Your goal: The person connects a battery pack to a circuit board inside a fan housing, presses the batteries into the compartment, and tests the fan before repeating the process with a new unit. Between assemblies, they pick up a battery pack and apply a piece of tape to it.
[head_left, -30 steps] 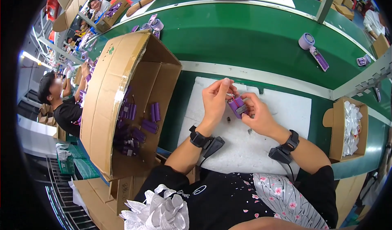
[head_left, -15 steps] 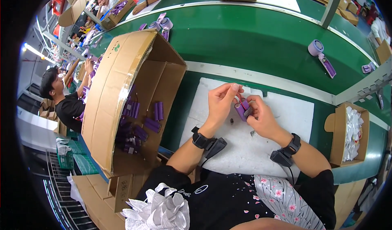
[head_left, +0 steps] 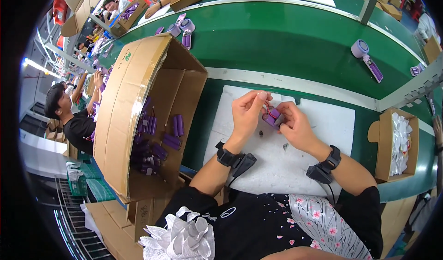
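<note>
Above the white foam sheet (head_left: pixel 258 170), my right hand (head_left: pixel 296 126) holds a purple battery pack (head_left: pixel 272 116) of cylindrical cells between thumb and fingers. Red and black wires (head_left: pixel 266 106) rise from the pack's end. My left hand (head_left: pixel 247 114) has its thumb and forefinger pinched together at these wires; the exact tip is hidden by the fingers. Two small dark bits lie on the foam below my hands. To the left, an open cardboard box (head_left: pixel 134 84) lies on its side with several purple battery packs (head_left: pixel 172 141) inside.
A small cardboard box (head_left: pixel 384 142) of white packets stands at the right. Beyond the white rail, the green conveyor belt (head_left: pixel 277 38) carries lilac handheld fan parts (head_left: pixel 360 49). A metal post (head_left: pixel 370 3) rises at the back right. Other people work at the left and far side.
The battery pack has tilted and shifted slightly away from me and to the left, along with both hands. Across the belt, a small open box has come beside a person's arms.
</note>
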Demonstrator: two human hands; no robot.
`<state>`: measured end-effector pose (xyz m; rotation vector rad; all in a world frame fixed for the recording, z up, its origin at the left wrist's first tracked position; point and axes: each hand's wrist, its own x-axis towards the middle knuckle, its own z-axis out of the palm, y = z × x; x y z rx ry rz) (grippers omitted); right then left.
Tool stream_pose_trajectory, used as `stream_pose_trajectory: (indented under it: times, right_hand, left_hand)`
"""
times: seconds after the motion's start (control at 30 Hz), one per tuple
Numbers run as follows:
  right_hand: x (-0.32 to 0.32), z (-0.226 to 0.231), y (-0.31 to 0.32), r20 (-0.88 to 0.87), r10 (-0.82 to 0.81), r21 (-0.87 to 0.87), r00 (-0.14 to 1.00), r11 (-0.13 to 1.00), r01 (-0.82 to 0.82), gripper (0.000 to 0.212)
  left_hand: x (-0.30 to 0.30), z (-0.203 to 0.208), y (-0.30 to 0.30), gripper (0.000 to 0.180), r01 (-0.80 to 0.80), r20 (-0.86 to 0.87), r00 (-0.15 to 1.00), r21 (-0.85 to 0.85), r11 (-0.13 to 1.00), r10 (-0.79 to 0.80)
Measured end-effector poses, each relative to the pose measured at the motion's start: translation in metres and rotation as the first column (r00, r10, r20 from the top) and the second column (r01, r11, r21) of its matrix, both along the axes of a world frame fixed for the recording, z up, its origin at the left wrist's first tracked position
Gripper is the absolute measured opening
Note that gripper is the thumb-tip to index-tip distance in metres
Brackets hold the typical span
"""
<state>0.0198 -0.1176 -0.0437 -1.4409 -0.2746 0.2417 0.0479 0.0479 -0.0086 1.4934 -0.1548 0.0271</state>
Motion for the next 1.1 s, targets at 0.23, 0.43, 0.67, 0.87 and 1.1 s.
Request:
stream_pose_trajectory:
  times: [0.23, 0.43, 0.67, 0.87, 1.1]
  right_hand:
    - [0.001, -0.001, 0.001, 0.042, 0.012, 0.036, 0.999, 0.999, -0.013, 0.042]
    - [-0.002, 0.014, -0.002, -0.087, 0.084, 0.009, 0.993, 0.996, -0.084, 0.041]
    - [-0.001, 0.014, -0.003, -0.094, 0.079, 0.021, 0.992, 0.997, -0.077, 0.040]
    - [-0.001, 0.015, -0.005, -0.075, 0.096, 0.073, 0.993, 0.993, -0.091, 0.040]
    - [0.000, 0.015, -0.005, -0.064, 0.091, 0.071, 0.994, 0.994, -0.087, 0.040]
  left_hand:
    - [0.001, 0.002, 0.000, 0.031, -0.152, -0.004, 0.988, -0.083, 0.985, 0.153]
    - [0.002, 0.001, 0.002, 0.032, -0.196, -0.077, 0.979, -0.123, 0.973, 0.188]
    - [0.004, 0.004, 0.000, 0.033, -0.206, -0.146, 0.972, -0.167, 0.964, 0.182]
    - [0.003, 0.006, 0.000, 0.033, -0.219, -0.170, 0.967, -0.172, 0.961, 0.190]
    - [0.005, 0.005, -0.001, 0.033, -0.228, -0.187, 0.963, -0.188, 0.955, 0.194]
